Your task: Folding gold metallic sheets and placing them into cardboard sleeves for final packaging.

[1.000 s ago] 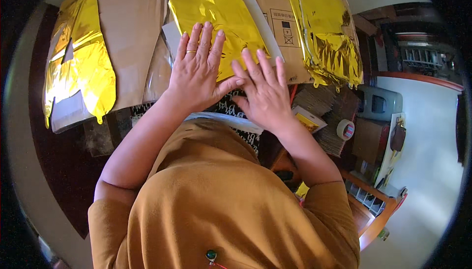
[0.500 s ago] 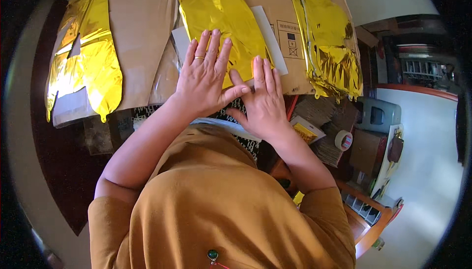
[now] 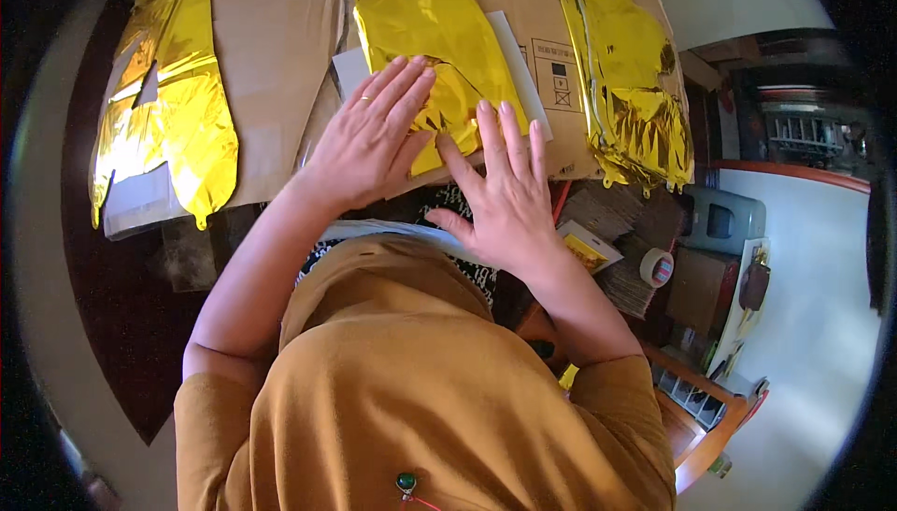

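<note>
A shiny gold foil balloon (image 3: 420, 21), flat and uninflated, lies on a white sheet (image 3: 523, 72) over cardboard. Across its near left part rests my left hand (image 3: 369, 133), palm down with the fingers stretched out and a ring on one finger. My right hand (image 3: 505, 189) lies flat at the balloon's near right end, fingers spread and fingertips on the foil. Neither hand grips anything. The balloon's near edge is partly hidden under my hands.
More flat gold foil balloons lie on the cardboard (image 3: 271, 72), one at the left (image 3: 196, 128) and one at the right (image 3: 626, 72). Below the right edge are a tape roll (image 3: 656, 268), stacked brown cardboard pieces (image 3: 607, 221) and a grey plastic stool (image 3: 724, 220).
My left hand has slid slightly left and toward me, its fingers now slanting right. The right hand has shifted a little right with its fingers spread wider, so the hands are farther apart.
</note>
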The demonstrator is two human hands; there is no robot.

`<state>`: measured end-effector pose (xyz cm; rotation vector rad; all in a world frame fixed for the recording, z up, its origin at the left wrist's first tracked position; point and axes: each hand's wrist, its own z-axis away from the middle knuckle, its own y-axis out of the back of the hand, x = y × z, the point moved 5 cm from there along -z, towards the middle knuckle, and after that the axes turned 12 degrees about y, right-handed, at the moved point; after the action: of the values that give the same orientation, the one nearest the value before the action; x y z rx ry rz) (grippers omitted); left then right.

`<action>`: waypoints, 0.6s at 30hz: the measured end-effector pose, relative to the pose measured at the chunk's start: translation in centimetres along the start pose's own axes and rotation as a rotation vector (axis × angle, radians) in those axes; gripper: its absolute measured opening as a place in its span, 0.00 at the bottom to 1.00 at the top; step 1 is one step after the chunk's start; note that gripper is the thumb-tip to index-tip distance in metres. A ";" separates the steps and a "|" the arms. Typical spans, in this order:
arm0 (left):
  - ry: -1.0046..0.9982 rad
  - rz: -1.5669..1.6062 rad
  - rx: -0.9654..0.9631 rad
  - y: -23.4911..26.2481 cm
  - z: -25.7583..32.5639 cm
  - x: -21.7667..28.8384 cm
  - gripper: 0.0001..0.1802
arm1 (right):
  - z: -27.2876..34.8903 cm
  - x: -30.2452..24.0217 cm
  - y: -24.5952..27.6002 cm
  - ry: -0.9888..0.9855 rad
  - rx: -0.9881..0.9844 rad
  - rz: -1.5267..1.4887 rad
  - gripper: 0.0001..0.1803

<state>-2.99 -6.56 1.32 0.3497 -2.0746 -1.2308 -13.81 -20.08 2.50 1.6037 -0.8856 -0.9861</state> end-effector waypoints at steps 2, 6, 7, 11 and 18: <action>-0.038 -0.022 -0.074 0.0 0.1 -0.8 0.36 | -0.1 -0.3 -0.1 0.031 0.030 -0.025 0.48; -0.090 -0.032 -0.038 -0.1 0.5 -0.8 0.36 | 0.2 -1.6 -1.1 0.117 0.134 -0.081 0.48; -0.087 -0.032 -0.047 -0.2 0.5 -0.9 0.37 | 0.2 -2.3 -1.5 0.141 0.126 -0.093 0.47; -0.074 -0.014 -0.058 0.1 0.4 -0.9 0.37 | 0.6 -3.1 -3.4 0.100 0.079 -0.085 0.49; -0.090 -0.076 -0.052 1.5 -0.9 -0.7 0.35 | 0.2 -3.3 -2.9 0.084 0.078 -0.098 0.46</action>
<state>-1.75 -6.01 2.58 0.3585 -2.1181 -1.3654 -15.07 -16.49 0.25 1.7562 -0.8030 -0.9547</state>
